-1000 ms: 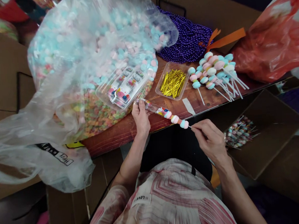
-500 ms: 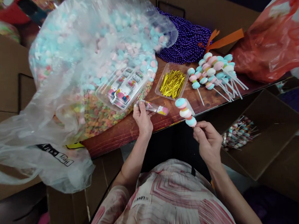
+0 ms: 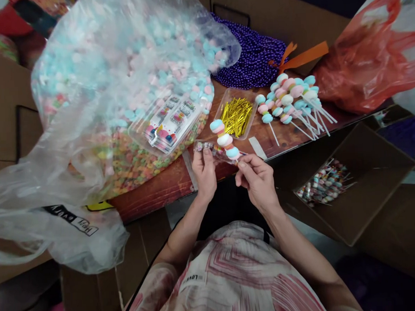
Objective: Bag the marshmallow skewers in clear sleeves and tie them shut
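Note:
My right hand (image 3: pixel 259 178) is closed on the stick of a candy skewer (image 3: pixel 224 140), which carries blue, white and pink marshmallow-like pieces. My left hand (image 3: pixel 204 172) pinches a small clear printed bag (image 3: pixel 207 147) at its end. The skewer overlaps the bag, still outside or in front of it as far as I can see. Just beyond my hands stand a clear tray of gold twist ties (image 3: pixel 236 116) and a clear box of printed bags (image 3: pixel 169 125). A pile of similar candy skewers (image 3: pixel 291 97) lies to the right, sticks pointing toward me.
A large clear bag of pastel candies (image 3: pixel 126 57) covers the table's left side, over ring-shaped candies (image 3: pixel 131 166). Purple bead strings (image 3: pixel 251 55) and a red plastic bag (image 3: pixel 366 63) lie behind. Below the table at right, a cardboard box (image 3: pixel 375 179) holds wrapped skewers (image 3: pixel 325 184).
My right hand has moved left with the candy skewer, bringing it to the small bag in my left hand. The view has shifted slightly.

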Available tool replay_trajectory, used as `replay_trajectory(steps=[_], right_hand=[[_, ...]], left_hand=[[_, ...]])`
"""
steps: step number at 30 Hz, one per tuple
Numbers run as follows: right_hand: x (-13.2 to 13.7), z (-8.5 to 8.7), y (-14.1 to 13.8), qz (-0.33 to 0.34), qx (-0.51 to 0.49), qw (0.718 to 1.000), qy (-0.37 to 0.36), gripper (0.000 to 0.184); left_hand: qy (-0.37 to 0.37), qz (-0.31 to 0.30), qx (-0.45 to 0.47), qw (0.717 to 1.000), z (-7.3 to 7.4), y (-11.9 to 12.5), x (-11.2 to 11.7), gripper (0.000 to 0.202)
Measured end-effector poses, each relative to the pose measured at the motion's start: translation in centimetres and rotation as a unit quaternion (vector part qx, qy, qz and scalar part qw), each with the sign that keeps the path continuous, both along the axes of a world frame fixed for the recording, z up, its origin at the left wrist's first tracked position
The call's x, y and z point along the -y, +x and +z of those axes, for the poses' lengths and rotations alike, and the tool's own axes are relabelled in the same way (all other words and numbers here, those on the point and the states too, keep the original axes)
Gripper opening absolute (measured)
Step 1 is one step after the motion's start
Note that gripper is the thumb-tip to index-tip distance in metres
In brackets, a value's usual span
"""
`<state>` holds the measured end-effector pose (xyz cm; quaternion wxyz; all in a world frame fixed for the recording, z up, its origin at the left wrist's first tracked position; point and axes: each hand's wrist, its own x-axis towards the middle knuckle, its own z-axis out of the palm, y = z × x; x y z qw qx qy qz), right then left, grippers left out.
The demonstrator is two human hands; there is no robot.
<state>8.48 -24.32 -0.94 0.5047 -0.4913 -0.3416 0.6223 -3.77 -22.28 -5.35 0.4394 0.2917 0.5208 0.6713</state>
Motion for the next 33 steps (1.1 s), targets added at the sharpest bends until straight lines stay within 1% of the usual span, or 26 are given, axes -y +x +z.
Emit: replay_trajectory(steps=[1, 3, 7, 8, 12, 13, 16, 19, 22, 24, 26, 29, 33], right_hand=[[-0.2, -0.2, -0.2, -0.017, 0.009, 1.000, 0.008, 0.025], [-0.4, -0.6, -0.5, -0.036, 0.018, 0.999, 0.023, 0.024], [-0.5, -1.2, -1.0, -0.035, -0.007, 0.999, 0.025, 0.023], [-0.5, -1.2, -1.1, -0.040, -0.015, 0.999, 0.024, 0.023], [-0.5, -0.9, -1.2, -0.059, -0.033, 0.997, 0.022, 0.022], [-0.4, -0.8, -1.2, -0.058, -0.036, 0.997, 0.023, 0.022], [-0.3, -0.6, -0.7, -0.053, -0.037, 0.997, 0.031, 0.023], [-0.1, -0.8, 0.6, -0.065, -0.025, 0.997, 0.043, 0.023], [0.7, -1.3, 2.3, -0.080, 0.018, 0.994, 0.065, 0.019], [1.5, -1.5, 3.3, -0.087, 0.070, 0.990, 0.091, 0.015], [2.4, -1.8, 4.2, -0.093, 0.129, 0.981, 0.115, 0.014], [3.6, -2.1, 5.1, -0.093, 0.210, 0.965, 0.125, 0.014], [4.4, -2.6, 6.0, -0.078, 0.286, 0.945, 0.140, 0.014]], left_hand=[[-0.001, -0.019, 0.031, 0.999, 0.1, 0.2, 0.2, 0.042], [-0.010, -0.034, 0.086, 0.996, 0.3, 0.5, 0.5, 0.038], [-0.052, -0.014, 0.170, 0.984, 0.2, 0.4, 0.5, 0.035], [-0.058, -0.005, 0.167, 0.984, 0.2, 0.4, 0.5, 0.034], [-0.062, 0.048, 0.084, 0.993, 0.2, 0.9, 0.4, 0.033], [-0.062, 0.053, 0.083, 0.993, 0.3, 1.0, 0.4, 0.034], [-0.067, 0.033, 0.146, 0.986, 0.9, 1.1, 0.2, 0.036], [-0.085, 0.010, 0.211, 0.974, 1.6, 0.4, -0.3, 0.037], [-0.118, -0.008, 0.253, 0.960, 2.2, -0.6, -1.0, 0.037], [-0.140, -0.015, 0.271, 0.952, 2.5, -0.9, -1.4, 0.036], [-0.152, -0.017, 0.281, 0.947, 2.6, -1.0, -1.6, 0.033], [-0.160, -0.026, 0.296, 0.941, 2.7, -1.0, -1.8, 0.029], [-0.161, -0.033, 0.304, 0.938, 2.7, -0.9, -1.8, 0.026]])
